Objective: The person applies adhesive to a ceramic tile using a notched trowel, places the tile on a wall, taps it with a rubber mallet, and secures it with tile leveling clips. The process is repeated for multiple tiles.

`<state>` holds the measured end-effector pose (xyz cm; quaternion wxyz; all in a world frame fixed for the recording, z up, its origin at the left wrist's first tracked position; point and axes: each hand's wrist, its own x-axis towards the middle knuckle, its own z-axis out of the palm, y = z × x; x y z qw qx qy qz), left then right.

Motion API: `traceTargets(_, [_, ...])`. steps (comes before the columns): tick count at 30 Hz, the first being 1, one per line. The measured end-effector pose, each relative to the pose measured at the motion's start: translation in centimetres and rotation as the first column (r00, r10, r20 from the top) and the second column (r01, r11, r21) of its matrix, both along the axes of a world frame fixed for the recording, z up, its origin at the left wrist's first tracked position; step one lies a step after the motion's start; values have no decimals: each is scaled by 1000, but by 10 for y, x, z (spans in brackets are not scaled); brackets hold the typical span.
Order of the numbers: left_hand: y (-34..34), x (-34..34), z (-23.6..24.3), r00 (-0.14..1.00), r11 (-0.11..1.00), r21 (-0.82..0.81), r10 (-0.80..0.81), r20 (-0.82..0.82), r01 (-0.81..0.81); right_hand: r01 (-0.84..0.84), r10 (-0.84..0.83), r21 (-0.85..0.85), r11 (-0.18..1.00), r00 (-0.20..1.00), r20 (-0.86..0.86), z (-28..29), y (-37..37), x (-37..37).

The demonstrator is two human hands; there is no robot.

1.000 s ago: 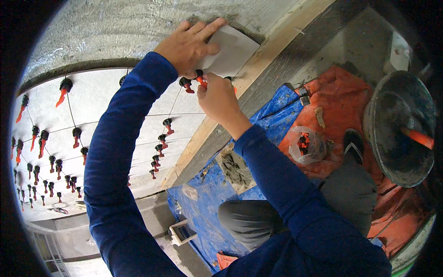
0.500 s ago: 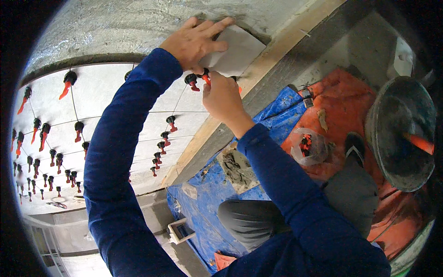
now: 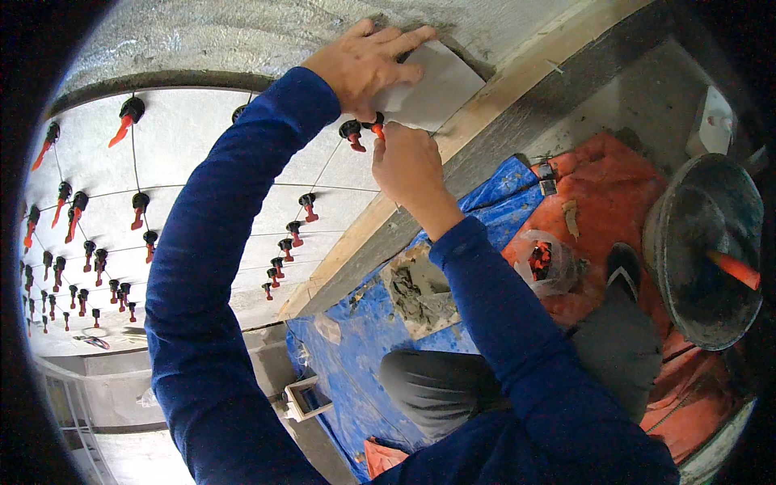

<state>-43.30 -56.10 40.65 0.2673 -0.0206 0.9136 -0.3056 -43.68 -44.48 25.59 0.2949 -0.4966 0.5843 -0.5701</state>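
My left hand (image 3: 368,66) lies with spread fingers against a small white tile (image 3: 436,85) at the upper end of the tiled wall. Just below it, my right hand (image 3: 411,166) pinches the red handle of a tile leveling clip (image 3: 377,128), whose black cap is partly hidden by my fingers. A second black-and-red leveling clip (image 3: 352,134) stands right beside it on the joint. More such clips, black caps with red handles, sit along the tile joints (image 3: 307,206) to the left.
A wooden board (image 3: 461,133) borders the tiles. To the right, a black bucket (image 3: 707,250) holds an orange-handled tool (image 3: 734,269). A plastic bag of red clips (image 3: 543,263) lies on the orange tarp (image 3: 598,178). Grey mortar (image 3: 416,291) rests by the blue tarp (image 3: 356,364).
The view has shifted slightly, so both hands appear a little farther right. My left hand stays on the tile and my right hand keeps its pinch on the clip's handle.
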Motion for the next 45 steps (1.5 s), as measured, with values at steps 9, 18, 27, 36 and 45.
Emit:
traceTargets(9, [-2,-2,-1,999,999,-25,-20,25,21,-75,75,-30,997,997,-15,-4,-1,-7])
traceTargets(18, [4,-2,4,1000,1000,-4,-5,3,5,-41,41,-10,999,994,98,-2,5,-7])
traceTargets(27, [1,-2,5,1000,999,38,20,2,-21,14,-17,-37,999,996,-86,-5,4,-4])
traceTargets(36, [5,-4,7,999,999,8,43,26,-43,8,-15,-36,999,983,-184,-3,5,-5])
traceTargets(45, [3,-4,8,1000,1000,30,6,18,-7,30,-44,-67,997,977,-211,-5,5,-5])
